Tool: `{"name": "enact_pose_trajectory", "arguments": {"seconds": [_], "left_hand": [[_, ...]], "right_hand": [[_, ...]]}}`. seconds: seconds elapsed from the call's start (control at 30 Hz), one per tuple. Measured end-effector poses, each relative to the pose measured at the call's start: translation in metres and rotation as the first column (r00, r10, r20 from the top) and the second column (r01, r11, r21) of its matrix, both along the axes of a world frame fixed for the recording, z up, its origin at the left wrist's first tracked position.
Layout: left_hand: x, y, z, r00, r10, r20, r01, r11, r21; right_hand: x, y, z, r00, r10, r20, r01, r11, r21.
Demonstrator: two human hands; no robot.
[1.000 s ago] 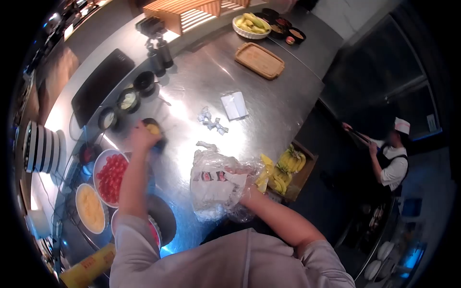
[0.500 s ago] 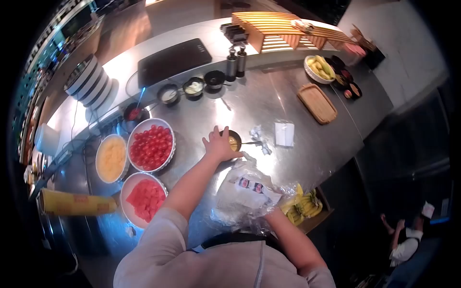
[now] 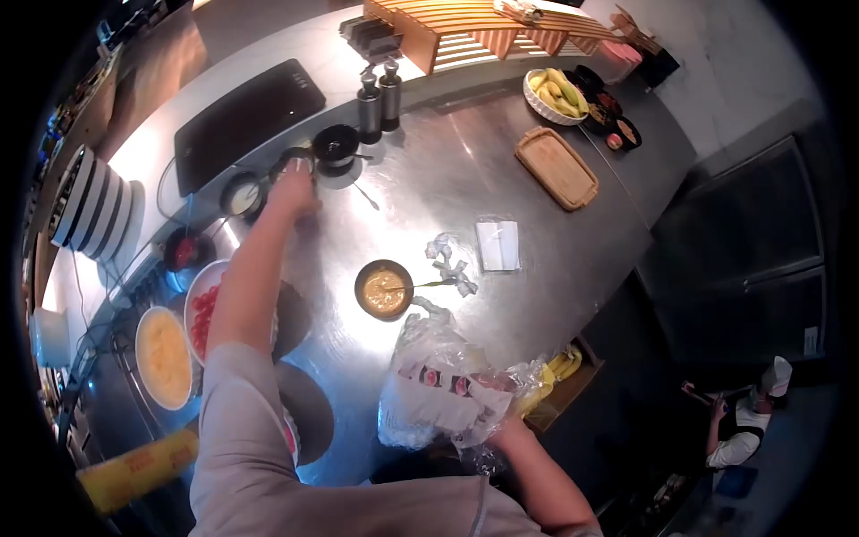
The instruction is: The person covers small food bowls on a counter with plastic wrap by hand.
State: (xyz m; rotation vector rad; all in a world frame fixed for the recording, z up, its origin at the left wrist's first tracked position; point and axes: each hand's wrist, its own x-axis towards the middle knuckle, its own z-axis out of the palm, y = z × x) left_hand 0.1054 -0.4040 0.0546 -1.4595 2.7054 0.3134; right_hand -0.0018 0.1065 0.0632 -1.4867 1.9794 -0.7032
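Observation:
My left hand [image 3: 293, 188] reaches to a small dark bowl [image 3: 288, 161] at the back of the steel counter, its fingers over the rim and closed on it. My right hand [image 3: 503, 398] is at the side of a crumpled clear plastic bag [image 3: 438, 394] with printed labels, its fingers partly hidden by the film. A dark bowl of yellow-brown sauce [image 3: 385, 291] with a spoon in it stands just beyond the bag. Beside that bowl lie crumpled wrappers [image 3: 452, 267] and a white packet [image 3: 497, 246].
White bowls hold cherry tomatoes [image 3: 202, 318] and yellow fruit [image 3: 165, 358]. A black bowl [image 3: 335, 146] stands near two dark bottles [image 3: 379, 106]. Farther right are a wooden tray [image 3: 557, 168] and a bowl of bananas [image 3: 555, 95]. A co-worker [image 3: 743, 421] stands at lower right.
My left hand has left the sauce bowl and moved back to the small bowl at the rear. The sauce bowl now stands beside the wrappers. My right hand stays with the bag.

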Motion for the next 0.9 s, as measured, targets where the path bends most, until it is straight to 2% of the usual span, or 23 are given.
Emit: {"name": "enact_pose_trajectory", "arguments": {"seconds": [0.07,0.1,0.13,0.2,0.23,0.27,0.33,0.37,0.43,0.47,0.53,0.63,0.67,0.8,0.9], "left_hand": [[-0.005,-0.014,-0.003,0.999,0.038,-0.002,-0.038,0.999,-0.023],[-0.009,-0.014,0.015,0.996,0.037,0.084,-0.04,0.999,0.028],[-0.009,-0.025,0.008,0.995,0.055,0.084,-0.056,0.998,0.003],[-0.011,-0.048,0.0,0.984,0.077,0.16,-0.075,0.997,-0.017],[-0.014,-0.05,0.01,0.979,0.07,0.19,-0.073,0.997,0.006],[-0.015,-0.059,0.005,0.98,0.071,0.187,-0.075,0.997,0.009],[-0.018,-0.067,0.007,0.976,0.074,0.206,-0.082,0.996,0.027],[-0.017,-0.07,0.006,0.975,0.077,0.208,-0.084,0.996,0.026],[-0.018,-0.07,0.008,0.974,0.016,0.227,-0.027,0.999,0.046],[-0.018,-0.069,0.01,0.974,0.016,0.227,-0.027,0.999,0.046],[-0.017,-0.057,0.02,0.939,-0.102,0.327,0.07,0.992,0.106],[-0.01,-0.029,0.024,0.926,-0.155,0.345,0.124,0.986,0.111],[-0.006,-0.016,0.027,0.926,-0.15,0.348,0.116,0.986,0.116],[0.01,0.031,0.026,0.922,-0.274,0.274,0.262,0.962,0.08],[0.014,0.066,0.036,0.902,-0.312,0.299,0.287,0.95,0.125]], "right_hand": [[0.004,0.003,0.0,0.988,0.032,-0.154,-0.028,0.999,0.031],[0.006,0.007,-0.001,0.996,-0.012,-0.083,0.017,0.998,0.062],[0.007,0.008,-0.002,0.996,-0.016,-0.083,0.022,0.998,0.065],[0.01,0.006,0.009,0.986,0.053,-0.157,-0.025,0.983,0.18],[0.011,0.006,0.011,0.996,0.028,-0.081,-0.008,0.969,0.247],[0.011,0.005,0.015,0.997,0.024,-0.075,-0.004,0.967,0.254],[0.013,0.003,0.023,0.987,-0.016,-0.161,0.035,0.993,0.114],[0.014,0.004,0.018,0.987,-0.015,-0.158,0.033,0.993,0.113],[0.016,0.008,0.008,0.988,-0.142,0.052,0.14,0.989,0.055],[0.015,0.009,0.002,0.988,-0.142,0.052,0.139,0.989,0.055],[0.014,0.012,-0.003,0.983,-0.146,0.114,0.138,0.988,0.073],[0.015,0.013,-0.006,0.966,-0.144,0.213,0.125,0.987,0.1],[0.018,0.012,-0.003,0.967,-0.138,0.216,0.118,0.988,0.105],[0.014,0.011,0.012,0.996,-0.078,0.053,0.073,0.993,0.092],[0.012,0.01,0.015,0.998,-0.063,0.004,0.062,0.995,0.084]]}}
